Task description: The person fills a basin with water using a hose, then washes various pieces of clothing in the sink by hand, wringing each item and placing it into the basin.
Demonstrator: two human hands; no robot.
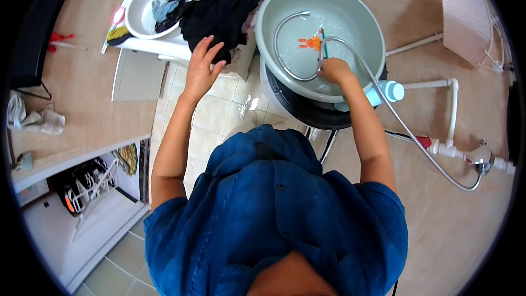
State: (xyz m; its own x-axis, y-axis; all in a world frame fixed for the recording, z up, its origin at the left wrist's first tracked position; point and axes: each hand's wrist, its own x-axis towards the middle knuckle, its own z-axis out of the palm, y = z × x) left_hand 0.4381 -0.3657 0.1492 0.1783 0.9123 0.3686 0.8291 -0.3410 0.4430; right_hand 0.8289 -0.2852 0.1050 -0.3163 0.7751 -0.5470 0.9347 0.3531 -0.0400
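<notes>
My left hand, its fingers spread, is at the near edge of a bunched black cloth on the white counter. The fingertips overlap the cloth's lower edge; I cannot tell whether they press on it. Over the near rim of a large pale grey-green basin, my right hand is closed on a silver flexible hose. The hose curves inside the basin, its end near the far side. Shallow water seems to lie in the basin. An orange shape and a thin green strip show by the hose.
A white washbasin holding dark and grey-blue cloths stands at the left. Beside the big basin is a light-blue bottle. White pipes and a valve run along the right wall. A cabinet door hangs open.
</notes>
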